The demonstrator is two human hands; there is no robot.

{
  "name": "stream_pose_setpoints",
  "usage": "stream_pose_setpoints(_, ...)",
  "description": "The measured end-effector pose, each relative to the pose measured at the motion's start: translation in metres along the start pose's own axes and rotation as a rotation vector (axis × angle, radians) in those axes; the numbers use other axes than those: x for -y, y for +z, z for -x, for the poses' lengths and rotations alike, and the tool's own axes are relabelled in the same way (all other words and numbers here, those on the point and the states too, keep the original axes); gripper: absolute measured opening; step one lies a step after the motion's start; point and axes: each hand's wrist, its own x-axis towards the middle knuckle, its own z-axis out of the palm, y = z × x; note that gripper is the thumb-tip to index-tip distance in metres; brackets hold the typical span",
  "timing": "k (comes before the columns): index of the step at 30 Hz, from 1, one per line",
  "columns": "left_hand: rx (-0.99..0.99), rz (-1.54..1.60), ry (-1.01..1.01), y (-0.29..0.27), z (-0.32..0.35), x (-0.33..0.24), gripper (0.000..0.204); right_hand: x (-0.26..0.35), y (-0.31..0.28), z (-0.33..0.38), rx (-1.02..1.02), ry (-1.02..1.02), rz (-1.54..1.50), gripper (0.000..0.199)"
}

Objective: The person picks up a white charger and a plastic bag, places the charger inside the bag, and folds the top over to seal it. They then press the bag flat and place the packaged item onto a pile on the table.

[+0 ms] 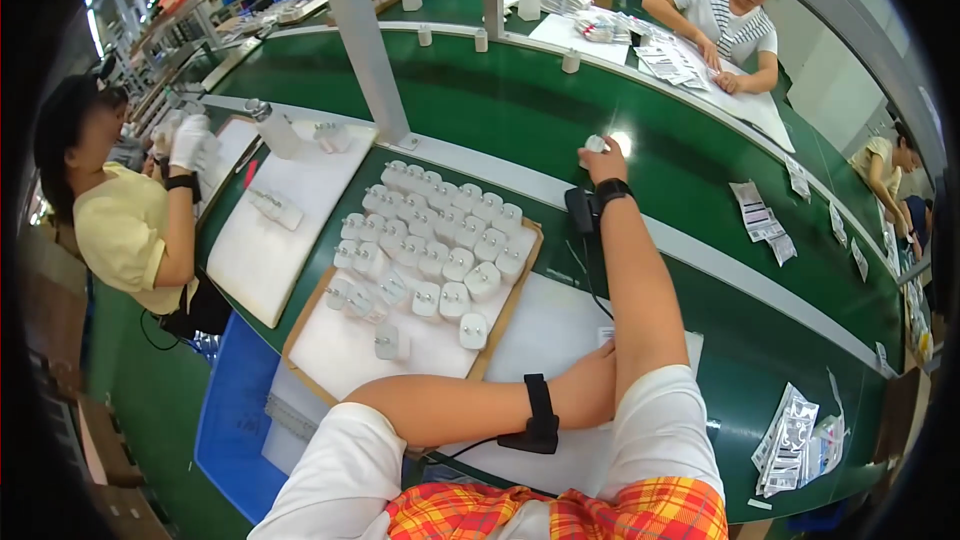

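Note:
My right hand (605, 166) is stretched far out over the green conveyor belt (520, 110), its fingers closed around a white charger plug (596, 144). My left arm lies across in front of me, and my left hand (588, 382) rests by a white mat (540, 325), partly behind my right forearm. The left fingers are mostly hidden. To the left of the hands, many white charger plugs (425, 298) stand in rows with their metal pins up, on a white-lined tray (335, 345) with a brown rim.
A metal post (365, 50) and rail (720, 280) border the belt. Left stands a white board (265, 260) with a bottle (272, 130), above a blue bin (235, 415). Silver pouches (795, 440) lie right; more pouches (762, 220) lie on the belt. Co-workers sit left and across.

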Motion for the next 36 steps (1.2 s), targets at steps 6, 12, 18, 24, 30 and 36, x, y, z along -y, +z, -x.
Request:
stream_pose_setpoints(6, 0.35, -0.35, -0.113, -0.004, 0.012, 0.005, 0.048, 0.067, -0.083, 0.127, 0.268, 0.038, -0.689, 0.054)
stream_pose_setpoints(12, 0.26, -0.412, -0.214, -0.011, 0.006, 0.016, 0.05, 0.079, -0.149, 0.297, 0.334, -0.013, -0.349, 0.061)
stream_pose_setpoints(18, 0.254, -0.298, -0.246, -0.015, -0.003, 0.032, 0.052, 0.031, -0.166, 0.385, 0.208, -0.478, 0.631, 0.067)
stream_pose_setpoints(24, 0.207, -0.41, -0.295, -0.01, -0.001, -0.002, 0.05, 0.025, -0.15, 0.397, 0.041, -0.473, 0.692, 0.062)
stream_pose_setpoints(30, 0.285, -0.345, -0.313, -0.023, 0.003, -0.008, 0.045, 0.03, -0.154, 0.376, 0.218, -0.116, 0.408, 0.037)
stream_pose_setpoints(36, 0.098, -0.418, -0.351, -0.046, -0.007, -0.022, 0.032, 0.04, -0.142, 0.386, 0.195, -0.312, 0.436, 0.023)
